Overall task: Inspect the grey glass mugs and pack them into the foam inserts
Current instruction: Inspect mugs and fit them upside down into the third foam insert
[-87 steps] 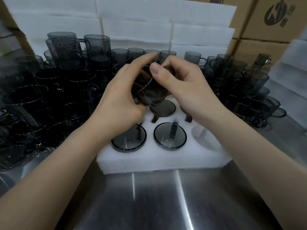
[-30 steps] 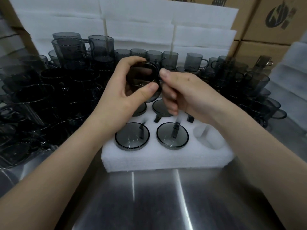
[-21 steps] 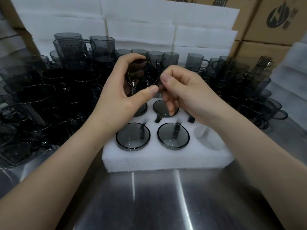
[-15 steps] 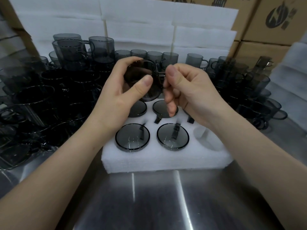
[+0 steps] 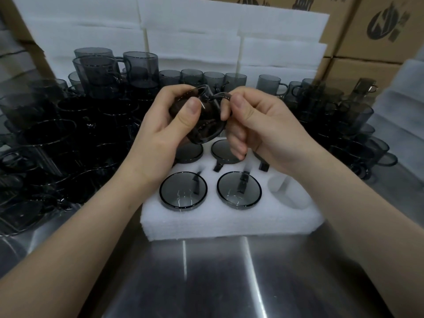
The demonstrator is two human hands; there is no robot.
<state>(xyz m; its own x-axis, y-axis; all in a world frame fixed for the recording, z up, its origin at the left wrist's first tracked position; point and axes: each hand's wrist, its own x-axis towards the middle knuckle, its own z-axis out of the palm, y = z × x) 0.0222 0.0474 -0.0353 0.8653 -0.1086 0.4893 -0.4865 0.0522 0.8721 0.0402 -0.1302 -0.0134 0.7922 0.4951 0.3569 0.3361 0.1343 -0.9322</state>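
The mug point(image 5: 202, 121) is held in the air over the back of the insert point(image 5: 229, 222), between both hands, tilted, with its handle point(image 5: 221, 96) up and to the right. The left hand point(image 5: 160, 138) grips its body, thumb laid across the near wall and fingers curled behind. The right hand point(image 5: 263, 129) pinches the handle between thumb and forefinger, its other fingers curled in below.

The insert lies flat on the desk point(image 5: 229, 283), a white foam block with round pockets. Four packed mugs point(image 5: 183, 191) show in it, two in the near row and two behind, partly hidden by the hands. They sit flush with round faces up and handles in side slots. The near-right pocket point(image 5: 286, 191) holds nothing.

Loose mugs point(image 5: 68, 134) crowd the desk left of the insert, some stacked. More stand in a row behind the hands and in a cluster on the right. Behind them rises a stack of foam sheets point(image 5: 206, 42), with printed boxes point(image 5: 378, 31) at the top right.
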